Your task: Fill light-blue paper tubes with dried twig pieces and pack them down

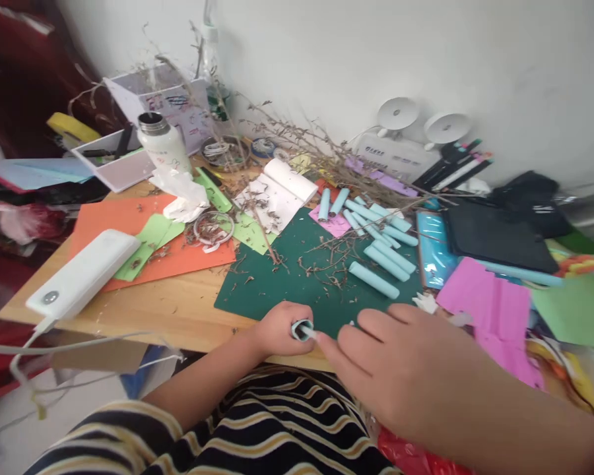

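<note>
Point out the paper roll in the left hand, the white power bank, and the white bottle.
paper roll (302, 330): head view, on its open end.
white power bank (85, 270): head view, on its flat top.
white bottle (164, 146): head view, on its body.

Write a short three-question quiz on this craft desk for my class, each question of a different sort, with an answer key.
1. True or false: the left hand is closed around a light blue paper roll.
2. Which colour is the cutting mat? A) green B) orange C) pink
3. Fill in: the finished paper rolls lie on the mat's far ____ side, seen from the person.

Key
1. True. The roll's open end shows at the fist, and the right hand has its fingertips at that end.
2. A. The orange sheet lies left of the mat, the pink paper right of it.
3. right
</note>
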Demonstrator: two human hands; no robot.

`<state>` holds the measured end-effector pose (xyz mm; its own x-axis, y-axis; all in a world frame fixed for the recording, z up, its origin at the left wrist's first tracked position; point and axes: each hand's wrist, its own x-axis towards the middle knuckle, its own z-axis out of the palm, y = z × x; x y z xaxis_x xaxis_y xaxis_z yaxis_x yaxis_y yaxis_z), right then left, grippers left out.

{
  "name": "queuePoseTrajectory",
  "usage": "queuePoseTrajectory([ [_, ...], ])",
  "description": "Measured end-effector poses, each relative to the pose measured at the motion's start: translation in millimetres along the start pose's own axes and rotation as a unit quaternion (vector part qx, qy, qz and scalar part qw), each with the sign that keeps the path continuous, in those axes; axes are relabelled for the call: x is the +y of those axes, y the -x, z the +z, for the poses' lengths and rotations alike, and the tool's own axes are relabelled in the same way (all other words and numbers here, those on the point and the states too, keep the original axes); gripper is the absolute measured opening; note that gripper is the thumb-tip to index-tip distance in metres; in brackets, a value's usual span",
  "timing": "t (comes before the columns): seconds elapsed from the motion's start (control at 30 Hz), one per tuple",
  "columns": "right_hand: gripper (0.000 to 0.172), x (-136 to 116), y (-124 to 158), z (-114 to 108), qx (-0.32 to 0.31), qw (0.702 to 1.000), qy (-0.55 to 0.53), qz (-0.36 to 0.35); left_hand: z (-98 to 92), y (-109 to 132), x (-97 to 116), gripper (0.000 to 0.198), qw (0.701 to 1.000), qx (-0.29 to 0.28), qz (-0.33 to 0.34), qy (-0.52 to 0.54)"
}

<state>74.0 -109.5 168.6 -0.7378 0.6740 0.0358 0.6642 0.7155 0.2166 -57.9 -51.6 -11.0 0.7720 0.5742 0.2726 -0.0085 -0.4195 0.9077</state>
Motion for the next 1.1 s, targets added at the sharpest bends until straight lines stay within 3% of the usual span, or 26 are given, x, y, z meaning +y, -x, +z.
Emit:
queuePoseTrajectory([
  [0.13, 0.021, 5, 14, -18, 0.019, 0.998, -0.01, 0.055, 0.2, 0, 0, 0.018, 1.0, 0.009, 0.004, -0.017],
  [0.23, 0.021, 27, 53, -16, 0.048, 0.973, -0.031, 0.223, 0.6, 0, 0, 0.02, 0.998, 0.021, 0.0, -0.057],
  [0.27, 0.018, 38, 71, -9, 0.067, 0.943, -0.055, 0.322, 0.8, 1, -1, 0.019, 0.998, 0.014, -0.003, -0.064],
  [0.33, 0.024, 69, 109, 15, 0.148, 0.808, -0.046, 0.568, 1.2, 2, -2, 0.018, 0.997, 0.009, -0.002, -0.073],
  [0.37, 0.032, 86, 127, 31, 0.142, 0.743, -0.06, 0.651, 1.3, 2, -3, 0.017, 0.997, 0.007, -0.002, -0.076],
  [0.4, 0.04, 104, 142, 48, 0.117, 0.697, -0.064, 0.705, 1.5, 3, -4, 0.017, 0.997, 0.007, -0.002, -0.077],
  [0.43, 0.046, 121, 155, 65, 0.063, 0.683, -0.071, 0.724, 1.6, 3, -5, 0.017, 0.997, 0.008, -0.001, -0.078],
  [0.5, 0.048, 153, 172, 96, 0.023, 0.683, -0.075, 0.726, 1.8, 3, -5, 0.016, 0.997, 0.011, 0.004, -0.079],
  [0.6, 0.033, 188, 179, 129, -0.031, 0.73, -0.105, 0.675, 1.4, 4, -2, 0.014, 0.997, 0.015, 0.014, -0.076],
  [0.77, 0.032, 223, 173, 153, -0.096, 0.766, -0.121, 0.624, -1.1, 2, 5, 0.012, 0.997, 0.015, 0.042, -0.067],
  [0.83, 0.033, 235, 172, 157, -0.106, 0.762, -0.106, 0.63, -2.5, 0, 7, 0.012, 0.996, 0.012, 0.048, -0.069],
  [1.0, 0.042, 274, 161, 168, -0.124, 0.709, -0.044, 0.693, -5.8, -4, 11, 0.013, 0.997, -0.005, 0.041, -0.066],
  [1.1, 0.043, 302, 150, 177, -0.146, 0.695, -0.028, 0.703, -8.2, -4, 13, 0.018, 0.997, -0.008, 0.038, -0.068],
])
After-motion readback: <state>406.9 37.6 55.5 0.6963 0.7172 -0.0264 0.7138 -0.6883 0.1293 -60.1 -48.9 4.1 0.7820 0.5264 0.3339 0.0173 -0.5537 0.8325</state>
